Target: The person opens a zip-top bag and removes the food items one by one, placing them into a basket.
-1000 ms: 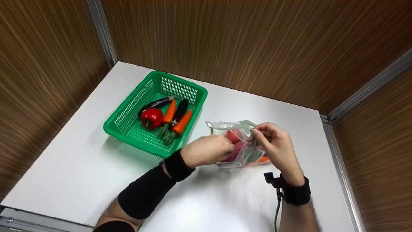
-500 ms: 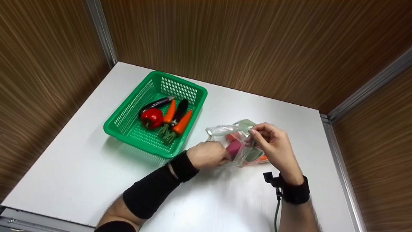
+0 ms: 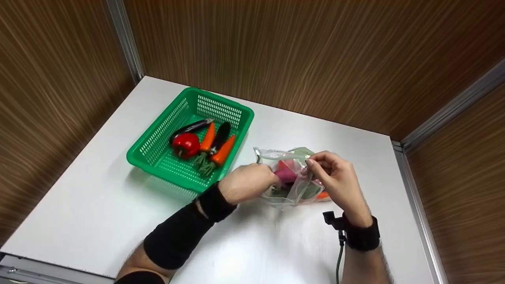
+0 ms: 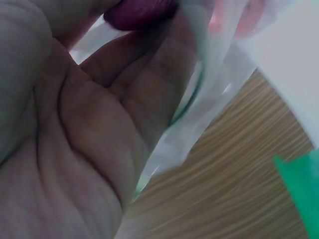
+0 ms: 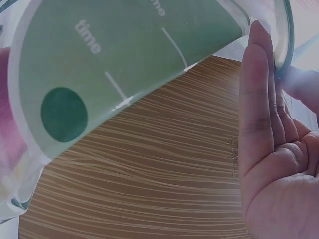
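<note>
both hands [image 3: 248, 181] [image 3: 337, 173] touch a bag [image 3: 296, 193] (partly see-through).

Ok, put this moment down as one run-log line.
left hand: partly inside clear bag, at purple vegetable, grip unclear | right hand: pinches bag edge | green basket: holds red pepper, two carrots, two eggplants

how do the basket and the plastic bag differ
The basket is green with slotted walls; the plastic bag is partly see-through. The basket is in no hand's grip; the right hand pinches the plastic bag. Both have something inside.
</note>
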`<state>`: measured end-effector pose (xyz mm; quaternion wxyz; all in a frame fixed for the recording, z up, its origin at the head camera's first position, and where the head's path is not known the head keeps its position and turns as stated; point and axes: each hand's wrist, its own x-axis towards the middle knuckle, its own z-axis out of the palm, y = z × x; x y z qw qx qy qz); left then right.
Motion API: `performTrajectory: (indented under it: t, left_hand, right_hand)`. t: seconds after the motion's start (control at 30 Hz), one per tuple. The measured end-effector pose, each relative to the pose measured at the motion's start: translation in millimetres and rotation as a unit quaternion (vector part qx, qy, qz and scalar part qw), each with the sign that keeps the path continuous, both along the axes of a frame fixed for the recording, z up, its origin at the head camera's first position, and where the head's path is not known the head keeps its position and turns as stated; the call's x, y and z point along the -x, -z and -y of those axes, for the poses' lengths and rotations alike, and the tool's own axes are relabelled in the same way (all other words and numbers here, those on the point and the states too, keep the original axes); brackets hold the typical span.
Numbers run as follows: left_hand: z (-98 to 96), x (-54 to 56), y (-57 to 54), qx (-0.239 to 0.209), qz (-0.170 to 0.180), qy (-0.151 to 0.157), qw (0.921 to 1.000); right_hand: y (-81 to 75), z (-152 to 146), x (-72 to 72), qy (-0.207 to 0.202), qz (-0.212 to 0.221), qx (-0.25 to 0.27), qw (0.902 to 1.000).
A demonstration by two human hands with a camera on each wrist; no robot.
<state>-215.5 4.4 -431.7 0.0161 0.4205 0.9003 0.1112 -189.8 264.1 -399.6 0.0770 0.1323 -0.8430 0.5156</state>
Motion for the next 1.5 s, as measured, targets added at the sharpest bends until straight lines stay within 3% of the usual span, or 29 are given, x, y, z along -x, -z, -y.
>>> performTrajectory:
  t: [0.17, 0.37, 0.6, 0.73, 0.9, 1.17, 1.37, 1.5]
  left_hand:
    - [22.2, -1.5, -24.2, -0.035, 0.020, 0.011, 0.9991]
    - [52.5, -1.8, -47.2, -0.097, 0.034, 0.048, 0.9936]
    - [86.6, -4.6, -67.3, -0.166, 0.018, 0.044, 0.9850]
    - [106.6, -7.9, -73.5, -0.224, -0.006, 0.038, 0.9740]
    - [126.0, -12.5, -77.7, -0.292, -0.068, 0.006, 0.9540]
    - [151.0, -6.6, -81.5, -0.350, -0.107, -0.048, 0.9296]
    - [165.6, 1.5, -78.1, -0.362, -0.113, -0.130, 0.9159]
    - [164.3, 15.6, -70.1, -0.330, -0.102, -0.202, 0.9166]
  right_hand:
    - [0.3, -0.2, 0.5, 0.000, -0.002, -0.001, 1.0000]
    - [0.5, -0.3, 0.2, -0.002, -0.001, 0.009, 1.0000]
    - [0.6, -0.7, 0.4, -0.004, -0.001, 0.005, 1.0000]
    - [0.9, -1.9, 0.8, -0.009, -0.002, -0.001, 1.0000]
    - [1.3, -3.3, 0.9, -0.012, 0.002, 0.002, 0.9999]
    - [2.2, -4.0, 1.4, -0.002, 0.001, -0.011, 0.9999]
    - [1.4, -4.6, 2.0, 0.004, 0.007, -0.018, 0.9998]
    - [1.4, -5.2, 2.2, 0.002, 0.010, -0.013, 0.9999]
